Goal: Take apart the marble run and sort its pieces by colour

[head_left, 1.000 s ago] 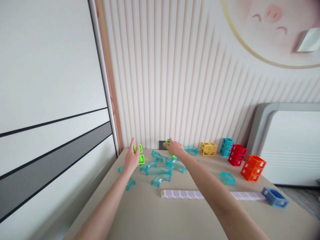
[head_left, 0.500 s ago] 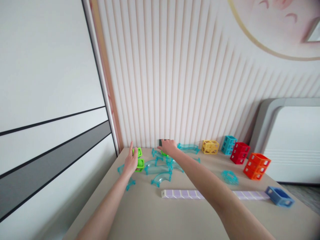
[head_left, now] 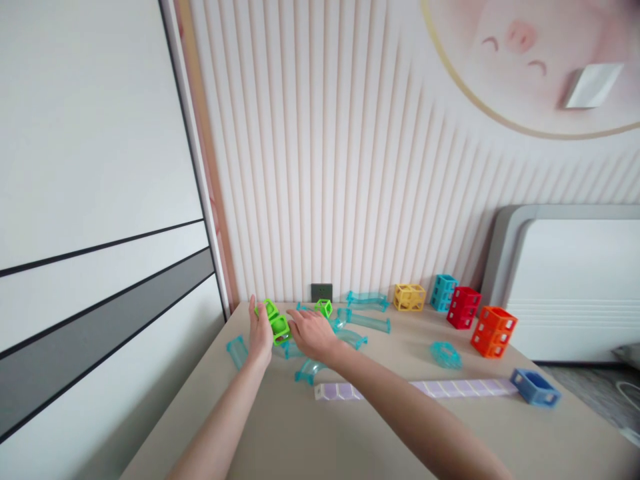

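Since half a second ago, the right hand [head_left: 311, 332] has moved left and nearer, away from the black socket [head_left: 321, 292], leaving a small green cube [head_left: 324, 307] in view in front of it. The green pair [head_left: 279, 327] at the left hand [head_left: 261, 339] now leans at a slant. That pair sits between the two hands, at the far left of the table [head_left: 280, 433]. The left fingers appear to be grasping it from its left side, one finger pointing up. The right fingers are loosely bent towards it; their tips are poorly seen, so I cannot tell whether they touch or grip it.

For a sure hold, the left fingers should probably stay firm on the outer faces while the right ones meet the frame edges squarely, pressing gently. Lifting the right wrist a little should spare the clear blue track pieces [head_left: 370, 323] below from being nudged.

The green cubes look like glossy plastic, with open square windows and rounded edges. The track pieces are see-through, some straight, some curved, with flared ends. On the right, the yellow [head_left: 409, 298], red [head_left: 464, 308] and orange blocks [head_left: 494, 332] repeat the windowed shape. Behind, the pale wall [head_left: 300, 167] is ribbed vertically.
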A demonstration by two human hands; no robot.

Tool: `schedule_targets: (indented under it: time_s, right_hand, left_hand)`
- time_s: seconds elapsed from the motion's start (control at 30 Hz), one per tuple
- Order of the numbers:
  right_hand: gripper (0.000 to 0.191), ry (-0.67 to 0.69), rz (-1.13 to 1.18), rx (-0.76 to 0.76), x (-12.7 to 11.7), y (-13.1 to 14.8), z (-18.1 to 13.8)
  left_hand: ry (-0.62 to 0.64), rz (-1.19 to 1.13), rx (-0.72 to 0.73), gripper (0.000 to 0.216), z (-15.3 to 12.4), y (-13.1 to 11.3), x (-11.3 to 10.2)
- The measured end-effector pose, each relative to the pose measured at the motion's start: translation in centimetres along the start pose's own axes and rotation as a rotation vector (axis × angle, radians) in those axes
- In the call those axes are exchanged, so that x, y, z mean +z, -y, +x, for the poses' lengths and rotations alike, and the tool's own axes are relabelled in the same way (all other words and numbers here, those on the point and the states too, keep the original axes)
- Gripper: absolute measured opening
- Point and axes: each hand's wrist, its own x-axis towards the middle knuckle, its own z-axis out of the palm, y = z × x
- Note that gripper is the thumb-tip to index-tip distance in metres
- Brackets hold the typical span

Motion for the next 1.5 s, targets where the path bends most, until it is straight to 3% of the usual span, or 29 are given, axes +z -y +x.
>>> schedule_targets:
  time_s: [0.17, 0.23, 0.43, 0.6, 0.73, 0.87, 1.0, 1.1, 1.17, 1.3, 1.4, 1.5]
  right_hand:
    - [0.038, -0.100, 0.388, -0.021, 0.5, 0.9, -2.5]
    - [0.040, -0.129, 0.559, 0.000, 1.3, 1.1, -3.0]
    - [0.050, -0.137, 0.731, 0.167, 3.9, 1.4, -3.6]
    - [0.053, -0.158, 0.610, 0.263, 3.9, 2.2, -5.8]
    - [0.053, -0.038, 0.413, 0.165, 3.8, 3.1, -7.5]
    - [0.053, -0.046, 0.242, 0.052, 4.3, 3.5, -7.9]
    - [0.062, -0.102, 0.190, -0.013, 4.1, 3.0, -8.3]
    - [0.051, -0.158, 0.162, -0.002, 2.6, 1.0, -9.3]
    - [0.040, -0.188, 0.096, 0.100, 1.1, -1.7, -10.5]
    - [0.037, -0.197, -0.094, 0.589, -2.4, -9.3, -14.4]
    - [0.047, -0.122, -0.300, 0.934, -4.3, -14.2, -18.1]
    - [0.048, 0.037, -0.374, 1.093, -5.1, -16.8, -20.9]
  left_hand:
    - [-0.057, -0.284, -0.074, 0.057, -1.2, -1.0, -0.1]
    - [-0.038, -0.289, -0.044, 0.058, -1.8, -1.2, -0.1]
    - [0.026, -0.260, 0.014, 0.053, -2.9, -0.8, -0.1]
    - [-0.004, -0.254, -0.019, 0.057, -2.4, 0.1, -0.3]
    - [-0.134, -0.113, 0.246, 0.061, -1.1, 2.1, 0.1]
    - [-0.055, 0.031, 0.380, 0.057, 0.0, 4.4, 0.7]
    - [-0.023, 0.134, 0.377, 0.057, 0.1, 5.6, 0.9]
    - [0.005, 0.204, 0.329, 0.058, -0.1, 5.8, 0.9]
    - [0.033, 0.276, 0.307, 0.059, -0.2, 5.8, 1.0]
    - [0.087, 0.454, 0.284, 0.068, -0.5, 5.4, 1.2]
    - [0.126, 0.522, 0.264, 0.072, -0.6, 5.2, 1.5]
    - [0.136, 0.518, 0.279, 0.072, -0.7, 5.0, 1.6]
